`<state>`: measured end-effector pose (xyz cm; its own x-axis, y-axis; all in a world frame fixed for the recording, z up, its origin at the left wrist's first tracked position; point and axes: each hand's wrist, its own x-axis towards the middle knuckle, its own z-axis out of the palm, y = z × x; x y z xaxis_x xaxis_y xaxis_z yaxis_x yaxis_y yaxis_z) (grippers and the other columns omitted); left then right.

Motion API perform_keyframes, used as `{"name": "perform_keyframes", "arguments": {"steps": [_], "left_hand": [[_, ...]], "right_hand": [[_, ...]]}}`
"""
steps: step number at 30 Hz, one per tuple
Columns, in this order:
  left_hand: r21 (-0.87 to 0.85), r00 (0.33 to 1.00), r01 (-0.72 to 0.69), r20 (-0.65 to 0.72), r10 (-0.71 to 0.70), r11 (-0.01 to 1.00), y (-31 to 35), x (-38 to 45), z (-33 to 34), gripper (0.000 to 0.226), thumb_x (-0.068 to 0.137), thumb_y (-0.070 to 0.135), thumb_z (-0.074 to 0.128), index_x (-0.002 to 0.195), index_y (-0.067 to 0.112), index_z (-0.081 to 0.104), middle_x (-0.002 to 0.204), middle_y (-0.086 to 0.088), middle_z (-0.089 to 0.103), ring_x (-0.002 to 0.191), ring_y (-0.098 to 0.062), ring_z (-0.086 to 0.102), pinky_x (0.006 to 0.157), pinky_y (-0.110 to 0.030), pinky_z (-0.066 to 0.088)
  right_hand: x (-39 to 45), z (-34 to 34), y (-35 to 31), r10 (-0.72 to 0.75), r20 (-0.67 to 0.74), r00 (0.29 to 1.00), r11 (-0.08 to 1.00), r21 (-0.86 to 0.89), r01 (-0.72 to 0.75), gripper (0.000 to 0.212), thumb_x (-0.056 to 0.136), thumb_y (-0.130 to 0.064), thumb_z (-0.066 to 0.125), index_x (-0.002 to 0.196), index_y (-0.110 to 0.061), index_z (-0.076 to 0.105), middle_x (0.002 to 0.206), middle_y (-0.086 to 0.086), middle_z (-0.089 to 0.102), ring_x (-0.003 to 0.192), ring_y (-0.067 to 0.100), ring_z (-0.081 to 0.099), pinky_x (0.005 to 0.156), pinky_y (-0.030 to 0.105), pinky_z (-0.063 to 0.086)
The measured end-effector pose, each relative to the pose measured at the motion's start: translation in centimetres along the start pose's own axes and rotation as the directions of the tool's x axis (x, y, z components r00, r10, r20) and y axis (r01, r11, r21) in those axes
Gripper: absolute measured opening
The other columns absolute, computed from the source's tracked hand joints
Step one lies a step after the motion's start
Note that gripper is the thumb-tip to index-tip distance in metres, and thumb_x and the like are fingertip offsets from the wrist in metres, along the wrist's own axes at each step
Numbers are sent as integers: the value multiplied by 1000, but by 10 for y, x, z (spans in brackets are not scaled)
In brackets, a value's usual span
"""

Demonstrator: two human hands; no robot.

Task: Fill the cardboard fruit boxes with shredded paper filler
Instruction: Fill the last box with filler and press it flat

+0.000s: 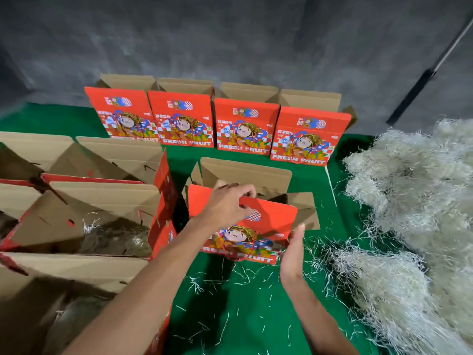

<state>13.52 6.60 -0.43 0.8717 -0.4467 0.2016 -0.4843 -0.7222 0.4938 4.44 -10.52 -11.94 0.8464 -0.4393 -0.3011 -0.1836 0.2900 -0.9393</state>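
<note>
Fingers of the left hand (226, 204) pinch the front flap of the middle box (245, 226); right hand (293, 254) flat and released beside it. Filled boxes (102, 226) at nine o'clock, shredded paper (409, 213) heaped at three, four unfilled boxes (217, 121) waiting at twelve. Roughly halfway!

Left forearm reaching forward and up, left hand (226, 206) with fingers curled over and pinching a flap edge, right hand (293, 254) held edge-on, fingers straight and together, right forearm bare
</note>
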Motion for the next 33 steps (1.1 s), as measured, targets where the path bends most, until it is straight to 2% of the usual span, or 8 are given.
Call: {"name": "perform_keyframes", "arguments": {"steps": [5, 9, 13, 18, 22, 25, 30, 33], "left_hand": [[42, 998, -62, 19, 61, 997, -12, 30, -19, 16, 75, 17, 64, 82, 27, 55, 81, 17, 66, 81, -2, 53, 93, -32, 30], [58, 999, 15, 36, -17, 998, -38, 29, -27, 12, 77, 20, 65, 81, 27, 56, 83, 17, 68, 84, -5, 58, 97, -35, 31], [105, 994, 98, 34, -102, 990, -63, 27, -41, 9, 81, 27, 63, 88, 32, 59, 83, 8, 70, 81, -15, 61, 98, -33, 30], [66, 984, 177, 11, -178, 982, -93, 23, -56, 10, 86, 27, 61, 92, 32, 68, 83, 10, 71, 86, -12, 61, 93, -30, 22], [78, 975, 221, 3, -222, 972, -104, 25, -62, 10, 87, 25, 61, 85, 33, 64, 72, 19, 62, 75, -8, 55, 94, -32, 22], [105, 962, 272, -14, -272, 957, -112, 27, -67, 15, 85, 19, 60, 84, 33, 63, 79, 17, 65, 77, -10, 54, 90, -32, 20], [106, 942, 329, 40, -335, 938, -127, 24, -80, 16, 84, 13, 60, 84, 28, 65, 67, 19, 57, 80, -12, 58, 104, -37, 23], [93, 934, 352, 33, -356, 931, -134, 21, -86, 14, 84, 15, 62, 87, 27, 70, 69, 19, 57, 80, -9, 55, 107, -37, 22]], "right_hand": [[35, 28, -19, 153, 9, 988, 984, 90, -153, 81, 77, -92, 39, 110, -24, 67, 101, 7, 77, 90, 22, 76, 77, 37, 57], [61, 60, -11, 156, -92, 983, 987, -20, -159, 47, 87, -63, 61, 109, -22, 59, 100, 8, 72, 88, 24, 73, 84, 43, 57], [73, 93, 9, 120, -25, 992, 986, -117, -122, 35, 99, -38, 50, 114, -8, 60, 110, 15, 71, 108, 36, 66, 101, 52, 50], [76, 124, 17, 102, 71, 992, 981, -174, -88, 39, 101, -47, 48, 114, -13, 62, 106, 5, 75, 96, 18, 72, 87, 33, 54], [83, 138, 22, 121, 111, 986, 974, -205, -96, 48, 101, -51, 46, 123, -10, 57, 110, 6, 72, 103, 21, 69, 98, 42, 52], [80, 154, 26, 155, 120, 981, 973, -191, -131, 37, 101, -51, 49, 112, -16, 56, 110, 6, 70, 104, 22, 67, 100, 44, 49], [69, 186, 30, 127, 201, 971, 984, -151, -98, 22, 95, -54, 58, 97, -32, 55, 88, -14, 74, 79, 3, 72, 72, 30, 49], [62, 202, 36, 93, 272, 958, 982, -185, -43, 22, 94, -56, 57, 104, -36, 57, 87, -21, 75, 83, 3, 73, 87, 42, 54]]}}
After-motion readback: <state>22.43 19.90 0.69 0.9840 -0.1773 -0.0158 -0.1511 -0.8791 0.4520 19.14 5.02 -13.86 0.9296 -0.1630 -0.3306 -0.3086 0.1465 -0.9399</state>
